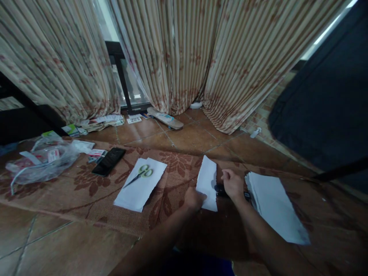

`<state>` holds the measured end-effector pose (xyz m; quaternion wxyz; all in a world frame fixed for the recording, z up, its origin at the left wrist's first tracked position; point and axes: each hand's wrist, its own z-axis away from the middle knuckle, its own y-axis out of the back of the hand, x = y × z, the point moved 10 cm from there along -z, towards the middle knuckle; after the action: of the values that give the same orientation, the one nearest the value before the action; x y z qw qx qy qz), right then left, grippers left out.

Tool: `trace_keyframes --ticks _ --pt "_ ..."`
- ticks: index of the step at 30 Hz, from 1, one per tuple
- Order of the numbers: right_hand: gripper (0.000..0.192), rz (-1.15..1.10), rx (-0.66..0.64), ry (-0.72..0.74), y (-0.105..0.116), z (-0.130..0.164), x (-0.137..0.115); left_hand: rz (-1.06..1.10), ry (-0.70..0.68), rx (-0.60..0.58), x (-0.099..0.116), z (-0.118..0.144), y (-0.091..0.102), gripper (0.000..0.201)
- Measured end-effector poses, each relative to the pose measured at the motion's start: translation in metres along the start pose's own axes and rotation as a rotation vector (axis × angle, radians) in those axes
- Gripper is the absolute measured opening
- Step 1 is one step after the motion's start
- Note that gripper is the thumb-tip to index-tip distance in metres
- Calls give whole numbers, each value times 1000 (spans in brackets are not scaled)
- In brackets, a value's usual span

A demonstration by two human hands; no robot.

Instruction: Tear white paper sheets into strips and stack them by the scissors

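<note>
My left hand (195,198) is closed on the lower left edge of a small sheet of white paper (207,178) with ragged sides. At the paper's right edge is a black, stapler-like tool (220,190), partly covered by my right hand (232,184). The fingers of that hand are curled over the tool, and its far end shows past the wrist. Right of it lies a pile of larger white sheets (276,207). To the left, green-handled scissors (145,171) rest on another stack of white paper (140,195).
A patterned brown cloth (172,165) lies under everything. Farther left are a black phone (109,161) and a clear plastic bag (46,161). A skateboard (165,118) stands on the tiles before striped curtains (178,57). A dark padded piece (324,103) fills the right side.
</note>
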<state>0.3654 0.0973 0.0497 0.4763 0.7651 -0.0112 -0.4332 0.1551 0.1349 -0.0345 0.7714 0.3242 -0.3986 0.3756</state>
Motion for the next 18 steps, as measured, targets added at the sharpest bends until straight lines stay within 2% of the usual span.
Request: trace_keyframes --ticks 3,5,7,8,11,13,15,18 --pt "48 -155 129 -13 30 12 2 56 -30 -3 -1 3 5 19" --pt "53 -248 176 -35 40 30 3 107 -44 4 -3 6 10 18" --pt "51 -342 130 -77 35 55 3 170 -63 12 -3 12 16 9" --pt "49 -386 62 -104 26 68 1 205 -75 10 -3 16 18 5" --pt "46 -432 -135 -154 -3 106 -7 287 -114 -36 3 31 19 21" --pt "44 -431 -201 -150 -11 121 -12 306 -136 -80 8 43 15 30" --pt "43 -418 -187 -154 -5 126 -11 319 -152 -125 12 54 9 37" --pt "42 -376 -86 -162 27 121 3 320 -124 -226 9 68 -7 42"
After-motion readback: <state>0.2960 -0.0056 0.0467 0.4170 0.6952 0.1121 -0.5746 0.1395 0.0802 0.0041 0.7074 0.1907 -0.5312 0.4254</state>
